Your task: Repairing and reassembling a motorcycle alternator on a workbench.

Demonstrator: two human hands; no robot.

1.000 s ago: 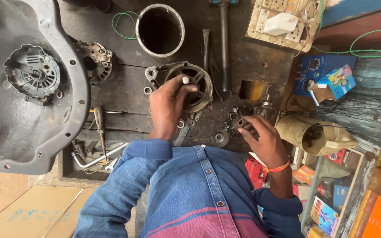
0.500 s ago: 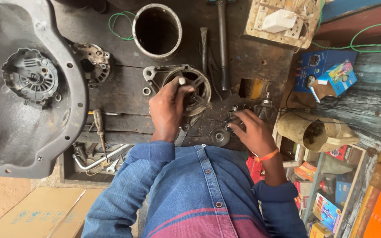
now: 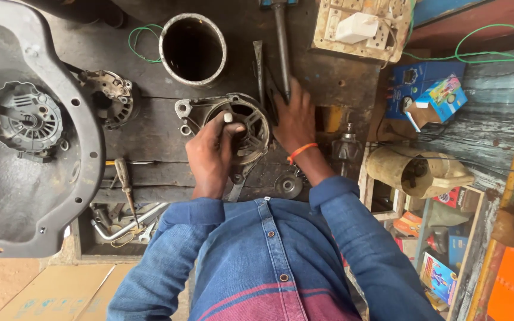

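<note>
Head view: left hand [image 3: 212, 156] grips a small tool inside the round alternator housing [image 3: 240, 123] mid-bench, right hand [image 3: 294, 117] lies open-fingered beside it, steadying the housing; continuing calls for firm bracing.

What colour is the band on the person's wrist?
Orange. The wristband sits on the right hand, seen clearly in the head view.

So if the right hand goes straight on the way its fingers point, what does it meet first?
Probably the long grey metal bar: the right hand points up the dark workbench, fingertips already at the bar's lower end. Depth is unclear.
</note>
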